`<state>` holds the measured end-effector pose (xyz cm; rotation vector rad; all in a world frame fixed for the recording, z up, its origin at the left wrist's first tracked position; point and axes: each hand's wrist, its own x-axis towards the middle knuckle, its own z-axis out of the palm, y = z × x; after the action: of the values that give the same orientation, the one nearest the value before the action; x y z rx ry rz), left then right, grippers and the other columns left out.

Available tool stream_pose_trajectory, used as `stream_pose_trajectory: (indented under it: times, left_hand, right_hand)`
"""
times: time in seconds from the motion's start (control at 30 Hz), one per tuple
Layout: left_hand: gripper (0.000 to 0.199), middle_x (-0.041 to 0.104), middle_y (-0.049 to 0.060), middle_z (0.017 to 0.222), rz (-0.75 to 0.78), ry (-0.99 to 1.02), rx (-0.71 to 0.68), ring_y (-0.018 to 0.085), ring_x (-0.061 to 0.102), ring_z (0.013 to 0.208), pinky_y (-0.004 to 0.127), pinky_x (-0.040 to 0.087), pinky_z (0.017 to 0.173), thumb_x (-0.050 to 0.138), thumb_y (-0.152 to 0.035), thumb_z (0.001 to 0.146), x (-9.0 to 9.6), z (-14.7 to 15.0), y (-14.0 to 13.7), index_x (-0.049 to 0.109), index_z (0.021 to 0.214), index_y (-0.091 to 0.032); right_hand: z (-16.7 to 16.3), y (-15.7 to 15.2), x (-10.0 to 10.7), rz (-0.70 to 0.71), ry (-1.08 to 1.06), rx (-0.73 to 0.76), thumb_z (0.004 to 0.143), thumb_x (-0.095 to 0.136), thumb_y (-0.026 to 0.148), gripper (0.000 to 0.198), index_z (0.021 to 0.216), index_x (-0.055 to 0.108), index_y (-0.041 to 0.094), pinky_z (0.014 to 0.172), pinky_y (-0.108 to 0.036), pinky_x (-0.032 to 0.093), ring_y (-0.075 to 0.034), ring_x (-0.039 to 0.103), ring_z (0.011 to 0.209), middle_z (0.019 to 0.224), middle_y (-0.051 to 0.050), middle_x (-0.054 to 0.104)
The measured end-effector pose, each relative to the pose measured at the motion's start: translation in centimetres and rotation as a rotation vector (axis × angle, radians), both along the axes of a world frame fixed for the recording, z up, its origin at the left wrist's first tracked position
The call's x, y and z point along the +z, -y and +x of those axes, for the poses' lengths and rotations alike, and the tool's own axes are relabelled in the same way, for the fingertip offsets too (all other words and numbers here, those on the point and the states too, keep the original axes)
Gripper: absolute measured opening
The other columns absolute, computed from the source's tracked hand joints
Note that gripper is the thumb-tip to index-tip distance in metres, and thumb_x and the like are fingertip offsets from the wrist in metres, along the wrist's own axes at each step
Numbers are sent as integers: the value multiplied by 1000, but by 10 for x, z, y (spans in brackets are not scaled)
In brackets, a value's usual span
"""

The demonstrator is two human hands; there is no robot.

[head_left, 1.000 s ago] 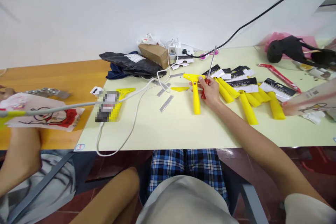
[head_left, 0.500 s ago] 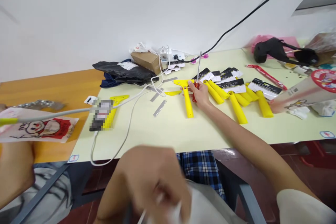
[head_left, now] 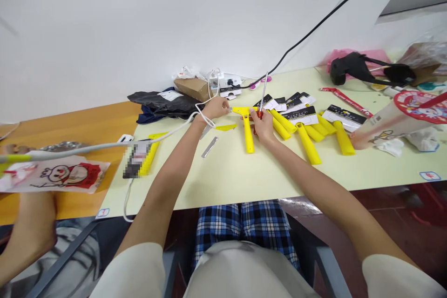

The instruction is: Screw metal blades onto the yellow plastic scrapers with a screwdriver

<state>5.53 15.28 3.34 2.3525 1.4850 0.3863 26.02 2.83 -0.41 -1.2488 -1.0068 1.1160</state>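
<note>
My right hand [head_left: 263, 126] is closed round a screwdriver [head_left: 264, 89] with a red handle, its shaft pointing up. The same hand's thumb grips the right end of a yellow scraper [head_left: 248, 136], whose handle hangs toward me. At the left end of the scraper's head, my left hand [head_left: 217, 107] has its fingers pinched together; what lies between them is too small to make out. Below that hand, a flat yellow piece [head_left: 226, 127] and a loose grey blade [head_left: 209, 147] rest on the table.
Several yellow handles [head_left: 309, 145] with black-and-white cards [head_left: 302, 115] lie to the right, beside a large drink cup [head_left: 379, 125]. A white cable [head_left: 181, 126] crosses in front of my left forearm. At left are another yellow scraper [head_left: 151, 156] and a co-worker's arm [head_left: 37, 223].
My left hand has gone from close below the camera forward to the left end of the scraper. My right hand keeps hold of the scraper and screwdriver. The view has shifted slightly.
</note>
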Motion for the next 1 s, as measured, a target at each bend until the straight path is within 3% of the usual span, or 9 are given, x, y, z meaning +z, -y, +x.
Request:
stream_pose_trajectory:
  times: [0.23, 0.43, 0.53, 0.67, 0.83, 1.0]
  left_hand:
    - [11, 75, 6, 80, -143, 73, -47, 22, 65, 77, 37, 54, 82, 79, -26, 69, -17, 2, -22, 74, 75, -18]
    - [13, 73, 7, 84, -63, 132, -2, 22, 63, 81, 39, 54, 90, 76, -28, 83, -27, -6, -18, 72, 76, -18]
    - [11, 73, 7, 91, 139, 351, 72, 20, 64, 84, 38, 54, 92, 72, -27, 93, -24, -13, 7, 70, 85, -19]
    - [22, 76, 5, 90, 261, 656, 101, 18, 70, 83, 33, 56, 85, 69, -41, 102, -11, -22, 70, 70, 96, -21]
    - [24, 80, 5, 97, 351, 640, 81, 19, 74, 89, 34, 58, 87, 71, -45, 102, -11, -33, 139, 75, 100, -22]
    - [15, 81, 6, 102, 444, 666, -13, 19, 76, 92, 36, 60, 91, 76, -38, 100, -34, -38, 149, 77, 104, -23]
  right_hand:
    - [-1, 1, 3, 15, -62, 15, 99, 70, 54, 35, 104, 53, 24, 52, -24, 57, -23, 80, 86, 105, -11, 78]
    - [0, 1, 2, -2, -86, 85, 96, 75, 55, 38, 101, 55, 24, 43, -21, 50, -22, 80, 78, 95, -8, 79]
    - [-2, 2, 0, -23, -121, 145, 90, 83, 59, 44, 100, 58, 23, 48, -23, 57, -22, 80, 78, 94, -7, 80]
    - [-10, 7, -1, -69, -191, 245, 83, 89, 61, 50, 103, 64, 22, 62, -31, 68, -24, 81, 84, 102, -8, 81]
    - [-22, 19, 0, -130, -246, 407, 82, 90, 60, 52, 106, 68, 20, 69, -40, 72, -28, 82, 91, 113, -12, 81]
    - [-30, 27, 1, -167, -196, 469, 85, 88, 62, 50, 103, 67, 20, 62, -32, 69, -25, 82, 88, 110, -12, 81]
